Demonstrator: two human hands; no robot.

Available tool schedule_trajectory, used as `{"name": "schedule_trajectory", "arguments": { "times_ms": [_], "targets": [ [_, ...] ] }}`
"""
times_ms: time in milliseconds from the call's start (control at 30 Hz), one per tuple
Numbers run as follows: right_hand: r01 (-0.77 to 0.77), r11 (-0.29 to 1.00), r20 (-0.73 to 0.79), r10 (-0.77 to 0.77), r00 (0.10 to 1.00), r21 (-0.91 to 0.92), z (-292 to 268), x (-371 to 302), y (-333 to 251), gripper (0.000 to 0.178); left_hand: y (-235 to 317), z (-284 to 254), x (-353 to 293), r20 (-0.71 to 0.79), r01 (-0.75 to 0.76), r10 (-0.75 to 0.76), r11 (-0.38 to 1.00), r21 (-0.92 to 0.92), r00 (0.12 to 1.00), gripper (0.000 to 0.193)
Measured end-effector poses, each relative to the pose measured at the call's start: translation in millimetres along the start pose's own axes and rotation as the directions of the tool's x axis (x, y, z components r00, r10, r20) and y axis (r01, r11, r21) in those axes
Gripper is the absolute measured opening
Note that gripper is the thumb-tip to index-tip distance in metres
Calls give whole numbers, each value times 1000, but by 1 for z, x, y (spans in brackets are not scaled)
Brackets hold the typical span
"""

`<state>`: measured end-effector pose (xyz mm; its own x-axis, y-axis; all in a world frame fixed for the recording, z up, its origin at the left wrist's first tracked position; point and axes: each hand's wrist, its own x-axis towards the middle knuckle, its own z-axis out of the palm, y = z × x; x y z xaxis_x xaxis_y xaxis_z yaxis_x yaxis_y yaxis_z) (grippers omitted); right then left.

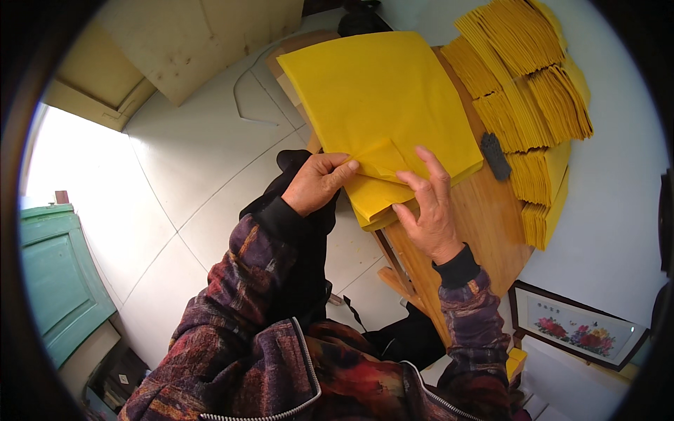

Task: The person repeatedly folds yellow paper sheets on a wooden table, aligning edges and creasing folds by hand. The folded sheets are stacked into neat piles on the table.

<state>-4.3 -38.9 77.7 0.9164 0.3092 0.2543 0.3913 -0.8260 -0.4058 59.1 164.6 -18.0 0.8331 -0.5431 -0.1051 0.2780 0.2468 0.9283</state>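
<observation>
A stack of yellow cloth-like sheets (379, 91) lies on the wooden table in front of me. At its near edge one corner is turned up into a creased flap (382, 158). My left hand (319, 184) pinches the left side of this flap between thumb and fingers. Over the near right part of the stack is my right hand (432, 210), its fingers apart and the index finger raised. Its middle fingertip rests at the flap's right side, and the thumb is by the near fold. Below the flap, the edges of several layers show.
Bundles of folded yellow pieces (523, 63) are piled along the table's right side against the wall. A dark grey object (496, 156) lies between them and the stack. A framed flower picture (576, 326) leans at the lower right. A teal cabinet door (60, 270) stands far left.
</observation>
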Motion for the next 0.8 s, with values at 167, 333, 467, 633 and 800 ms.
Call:
{"name": "schedule_trajectory", "arguments": {
  "times_ms": [167, 333, 467, 633, 800],
  "targets": [
    [67, 997, 17, -67, 998, -32, 1, -2, 3, 25, 0, 2, 0, -18, 23, -24, 999, -38, 1000, 37],
    [85, 995, 102, -80, 992, -53, 0, 1, 2, 7, 1, 1, -1, -20, 34, -35, 999, -42, 999, 37],
    [56, 998, 107, -54, 993, -16, -1, 5, 1, 8, 4, 0, -1, 35, 25, -24, 999, -42, 999, 36],
    [27, 999, 117, -30, 993, 24, -2, 10, 2, 9, 15, -4, -4, 139, 86, -65, 984, -154, 988, 32],
    [16, 999, 115, -21, 993, 41, -4, 11, 2, 9, 21, -9, -7, 235, 104, -53, 971, -213, 971, 35]
  ]
}}
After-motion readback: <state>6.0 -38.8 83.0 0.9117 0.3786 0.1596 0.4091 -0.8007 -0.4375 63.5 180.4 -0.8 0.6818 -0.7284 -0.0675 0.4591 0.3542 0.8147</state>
